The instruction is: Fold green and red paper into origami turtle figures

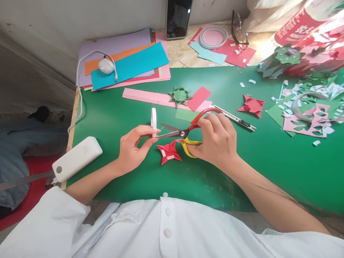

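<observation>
My left hand (135, 147) pinches a small roll of white tape (153, 118) held on edge between thumb and fingertips. Scissors (184, 134) with a red and a yellow handle loop are in my right hand (217, 138). Their blades are parted and point left, with the lower blade's tip at the left fingertips beside the tape. Just below the blades lies a red folded paper star (170, 152) with small white tape pieces on it. A green folded paper piece (180, 96) rests on a pink strip (145, 95) farther back.
A utility knife (236, 119) and a red folded star (252, 105) lie right of my right hand. Paper scraps (306, 120) and another tape roll are at far right. Coloured sheets (129, 66) lie back left, a white power bank (77, 159) at the left edge, a phone (178, 18) at the back.
</observation>
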Tool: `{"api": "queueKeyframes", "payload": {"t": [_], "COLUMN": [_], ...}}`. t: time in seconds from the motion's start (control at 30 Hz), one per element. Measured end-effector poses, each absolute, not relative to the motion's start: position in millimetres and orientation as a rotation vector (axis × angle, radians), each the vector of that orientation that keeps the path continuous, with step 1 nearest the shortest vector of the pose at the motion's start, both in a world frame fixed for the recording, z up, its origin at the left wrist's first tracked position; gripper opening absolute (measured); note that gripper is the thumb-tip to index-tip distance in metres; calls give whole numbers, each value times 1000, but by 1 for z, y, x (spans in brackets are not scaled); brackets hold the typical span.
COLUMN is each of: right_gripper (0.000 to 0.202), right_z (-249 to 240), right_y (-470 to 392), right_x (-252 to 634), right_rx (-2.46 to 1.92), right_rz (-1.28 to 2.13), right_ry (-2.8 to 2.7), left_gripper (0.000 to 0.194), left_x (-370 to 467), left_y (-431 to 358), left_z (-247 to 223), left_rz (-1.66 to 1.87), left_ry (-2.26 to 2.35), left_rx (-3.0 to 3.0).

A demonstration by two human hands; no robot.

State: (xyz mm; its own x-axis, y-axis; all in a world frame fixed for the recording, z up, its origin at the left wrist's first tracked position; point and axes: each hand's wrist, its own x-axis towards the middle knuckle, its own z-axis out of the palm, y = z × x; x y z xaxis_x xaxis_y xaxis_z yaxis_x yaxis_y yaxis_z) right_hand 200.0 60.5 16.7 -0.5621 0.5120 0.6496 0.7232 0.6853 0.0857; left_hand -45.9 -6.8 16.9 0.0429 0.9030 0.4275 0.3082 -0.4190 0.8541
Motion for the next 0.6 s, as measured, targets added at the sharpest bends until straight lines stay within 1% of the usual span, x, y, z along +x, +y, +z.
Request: {"api": "queueKeyframes", "payload": {"t": [0.17, 0.27, 0.33, 0.43, 0.53, 0.6], "right_gripper": [28, 24, 27, 35, 34, 33], "right_z": [19, 17, 15, 12, 11, 12], "right_y": [57, 56, 55, 54, 52, 51], "right_x": [197, 197, 198, 201, 200, 199], "right_rx": [-931, -912, -932, -1005, -1076, -1126], "right_rz": [-573, -638, -671, -576, -436, -422], "right_ry": [-2261, -2252, -2259, -2294, -2303, -2283], "left_gripper": [35, 28, 23, 19, 18, 18], "left_x": [-48, -48, -47, -46, -46, -46], "left_y": [-7, -7, -7, -7, -7, -7], "left_z": [16, 18, 20, 21, 20, 19], "left_rz": [1374, 1349, 1351, 1350, 1343, 1357], "left_ry": [1121, 1123, 1134, 1147, 1182, 1197], "left_rx": [1921, 1978, 2014, 2028, 2019, 2023]}}
